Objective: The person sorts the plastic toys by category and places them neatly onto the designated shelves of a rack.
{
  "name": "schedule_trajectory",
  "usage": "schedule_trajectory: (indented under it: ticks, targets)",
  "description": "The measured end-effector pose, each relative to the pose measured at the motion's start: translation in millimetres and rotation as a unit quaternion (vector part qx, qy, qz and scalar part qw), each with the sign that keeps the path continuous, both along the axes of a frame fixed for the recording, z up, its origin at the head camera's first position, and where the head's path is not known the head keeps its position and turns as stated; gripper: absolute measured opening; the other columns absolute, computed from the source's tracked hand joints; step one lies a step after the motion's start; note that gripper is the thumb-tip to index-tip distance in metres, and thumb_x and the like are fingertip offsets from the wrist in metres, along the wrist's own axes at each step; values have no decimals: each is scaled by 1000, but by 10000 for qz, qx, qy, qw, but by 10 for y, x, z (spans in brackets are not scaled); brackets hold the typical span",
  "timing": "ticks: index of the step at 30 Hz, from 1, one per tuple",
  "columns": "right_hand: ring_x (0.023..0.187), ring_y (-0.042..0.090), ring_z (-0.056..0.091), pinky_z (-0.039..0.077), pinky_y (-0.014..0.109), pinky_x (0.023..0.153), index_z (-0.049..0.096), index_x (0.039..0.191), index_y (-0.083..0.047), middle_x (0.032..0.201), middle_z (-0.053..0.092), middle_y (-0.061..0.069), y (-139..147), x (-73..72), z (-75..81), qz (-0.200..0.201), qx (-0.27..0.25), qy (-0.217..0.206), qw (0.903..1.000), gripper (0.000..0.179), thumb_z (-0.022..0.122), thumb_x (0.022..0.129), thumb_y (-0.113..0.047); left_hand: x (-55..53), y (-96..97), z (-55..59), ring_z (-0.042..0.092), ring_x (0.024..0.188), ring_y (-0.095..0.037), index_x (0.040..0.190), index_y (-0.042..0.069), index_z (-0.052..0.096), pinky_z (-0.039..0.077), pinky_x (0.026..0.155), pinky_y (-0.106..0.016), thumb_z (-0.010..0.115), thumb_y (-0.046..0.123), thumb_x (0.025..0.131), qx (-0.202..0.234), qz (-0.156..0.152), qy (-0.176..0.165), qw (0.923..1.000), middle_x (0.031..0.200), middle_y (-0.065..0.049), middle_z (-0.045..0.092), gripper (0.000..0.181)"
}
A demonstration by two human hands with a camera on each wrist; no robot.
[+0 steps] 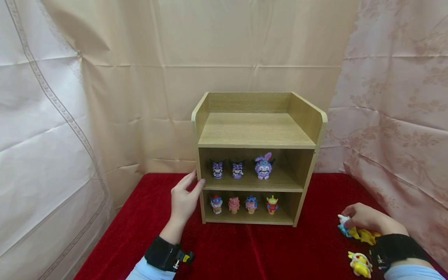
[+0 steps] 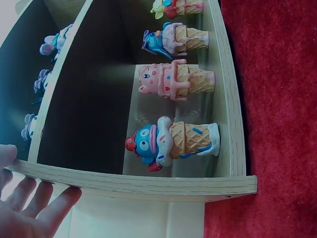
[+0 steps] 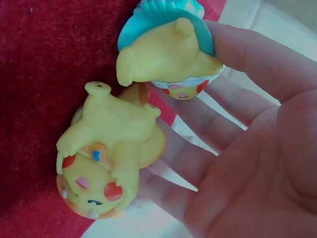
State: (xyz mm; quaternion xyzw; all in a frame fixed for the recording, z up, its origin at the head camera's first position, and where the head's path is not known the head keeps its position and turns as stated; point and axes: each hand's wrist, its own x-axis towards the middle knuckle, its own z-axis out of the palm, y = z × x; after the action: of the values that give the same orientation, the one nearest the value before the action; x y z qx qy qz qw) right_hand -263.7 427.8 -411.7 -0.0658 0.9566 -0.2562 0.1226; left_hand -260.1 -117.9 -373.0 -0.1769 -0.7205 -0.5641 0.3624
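My left hand holds the left side panel of a light wooden shelf, thumb at its front edge and fingers along the outer face. At the right, my right hand has thumb and fingers about a yellow figurine with a teal shell, lying low over the cloth. Beside it, against the other fingers, lies a yellow figurine with red cheeks. Nearer the front rests another yellow figurine. On the bottom shelf stand a blue-headed cone figurine, a pink cone figurine and others.
Three purple figurines, one with tall ears, stand on the middle shelf. The top tier has raised sides and back. Red cloth covers the table; curtains hang behind and at both sides.
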Motion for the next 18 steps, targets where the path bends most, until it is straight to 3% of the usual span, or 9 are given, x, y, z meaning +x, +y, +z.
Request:
schedule_trajectory:
  ticks: [3, 10, 18]
  targets:
    - [81, 22, 58, 51, 37, 71, 70, 107, 4, 99, 69, 11, -9, -3, 4, -1, 148, 139, 9998, 29, 79, 84, -11, 3, 4, 3, 66, 115, -34, 129, -8, 65, 53, 94, -48, 75, -5, 90, -14, 47, -26, 10000, 126, -23, 67, 40]
    - [80, 22, 58, 51, 38, 68, 70, 106, 2, 97, 68, 10, -21, -9, 4, -148, 195, 174, 9995, 32, 82, 81, -14, 6, 4, 6, 66, 113, -37, 128, -9, 65, 48, 90, -13, 75, -6, 89, -8, 23, 16, 10000, 125, -24, 67, 40]
    - [81, 21, 58, 51, 38, 67, 69, 107, 2, 97, 68, 8, -45, -2, 8, -174, 203, 266, 9993, 35, 84, 80, -15, 13, 0, 23, 67, 109, -39, 127, -10, 65, 48, 87, -9, 75, -8, 88, -60, 6, 179, 9998, 123, -26, 67, 40]
